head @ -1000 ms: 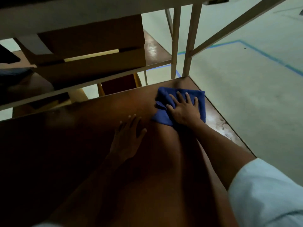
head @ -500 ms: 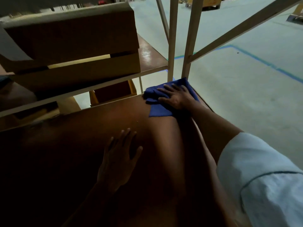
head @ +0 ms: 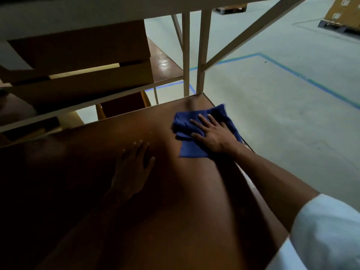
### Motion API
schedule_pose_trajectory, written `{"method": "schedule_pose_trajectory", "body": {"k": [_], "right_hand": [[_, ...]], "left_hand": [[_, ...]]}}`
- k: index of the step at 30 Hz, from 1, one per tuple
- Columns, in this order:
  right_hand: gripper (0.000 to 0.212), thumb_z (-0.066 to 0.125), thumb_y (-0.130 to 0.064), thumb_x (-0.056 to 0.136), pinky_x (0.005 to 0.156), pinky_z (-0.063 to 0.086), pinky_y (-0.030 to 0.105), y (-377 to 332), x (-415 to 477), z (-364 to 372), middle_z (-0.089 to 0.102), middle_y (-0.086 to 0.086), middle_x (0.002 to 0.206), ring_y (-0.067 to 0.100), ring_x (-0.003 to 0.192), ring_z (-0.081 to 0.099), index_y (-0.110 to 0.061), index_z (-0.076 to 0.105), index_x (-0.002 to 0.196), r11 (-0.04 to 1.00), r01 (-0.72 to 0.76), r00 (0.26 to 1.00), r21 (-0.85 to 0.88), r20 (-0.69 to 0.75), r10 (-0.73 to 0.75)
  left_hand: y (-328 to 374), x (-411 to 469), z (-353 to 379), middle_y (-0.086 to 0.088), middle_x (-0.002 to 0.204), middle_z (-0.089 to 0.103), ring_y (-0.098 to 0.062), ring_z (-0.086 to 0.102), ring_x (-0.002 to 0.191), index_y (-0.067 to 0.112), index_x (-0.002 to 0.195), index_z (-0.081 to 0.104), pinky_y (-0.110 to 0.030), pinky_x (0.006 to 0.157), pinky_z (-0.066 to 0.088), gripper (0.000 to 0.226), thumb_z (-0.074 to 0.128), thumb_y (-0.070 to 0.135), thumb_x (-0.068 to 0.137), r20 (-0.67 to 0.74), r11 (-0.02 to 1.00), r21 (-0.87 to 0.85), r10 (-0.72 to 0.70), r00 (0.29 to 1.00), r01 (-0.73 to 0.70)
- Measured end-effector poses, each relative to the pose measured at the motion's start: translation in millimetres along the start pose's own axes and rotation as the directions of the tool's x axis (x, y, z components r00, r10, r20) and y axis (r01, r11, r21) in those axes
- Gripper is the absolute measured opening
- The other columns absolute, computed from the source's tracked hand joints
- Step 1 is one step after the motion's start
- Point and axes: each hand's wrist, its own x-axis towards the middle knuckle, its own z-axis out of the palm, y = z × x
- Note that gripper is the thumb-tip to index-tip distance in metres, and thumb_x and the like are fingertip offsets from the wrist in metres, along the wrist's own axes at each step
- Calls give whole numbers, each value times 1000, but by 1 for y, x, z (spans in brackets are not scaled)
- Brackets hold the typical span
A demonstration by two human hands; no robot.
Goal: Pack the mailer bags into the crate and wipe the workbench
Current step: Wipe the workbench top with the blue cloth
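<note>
A blue cloth lies flat on the brown workbench near its far right corner. My right hand presses down on the cloth with fingers spread and straight. My left hand rests flat on the bare bench top, a short way left of the cloth, in shadow. No mailer bags and no crate are in view.
Cardboard boxes sit on a shelf behind the bench at upper left. White frame posts rise from the bench's far corner. The bench's right edge drops to a grey floor with blue tape lines. A pallet with boxes stands far right.
My right hand slid the cloth from the far corner back toward me and slightly right. My left hand stayed flat on the bench.
</note>
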Motion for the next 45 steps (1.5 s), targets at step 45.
{"method": "schedule_pose_trajectory", "body": {"k": [45], "right_hand": [[62,14,-76,94,120,2,54,-64,-495,38,0,-18,165,25,153,-2,-56,-3,150,944,-311,947,-112,-120,298]], "left_hand": [[114,-275,-31,-1,168,11,-17,5,155,22,161,15,-46,125,6,71,15,62,102,149,877,-79,480,865,-474]]}}
